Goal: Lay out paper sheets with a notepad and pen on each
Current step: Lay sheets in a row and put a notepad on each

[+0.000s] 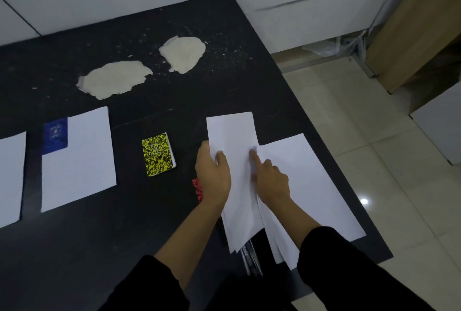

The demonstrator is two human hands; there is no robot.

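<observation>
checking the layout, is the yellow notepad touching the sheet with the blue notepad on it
Apart. The head view shows bare black table between the yellow notepad and the sheet carrying the blue notepad.

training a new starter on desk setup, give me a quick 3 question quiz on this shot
1. True or false: the yellow notepad lies on a paper sheet.
2. Which notepad overlaps the laid-out sheet? A) red B) blue C) yellow
3. What is the left hand gripping?

Key
1. False: it lies on the bare black table.
2. B: the blue notepad covers that sheet's far left corner.
3. The near stack of sheets, by its left edge, while the right hand points a finger onto the paper. The red notepad peeks out beside the left hand.
</observation>
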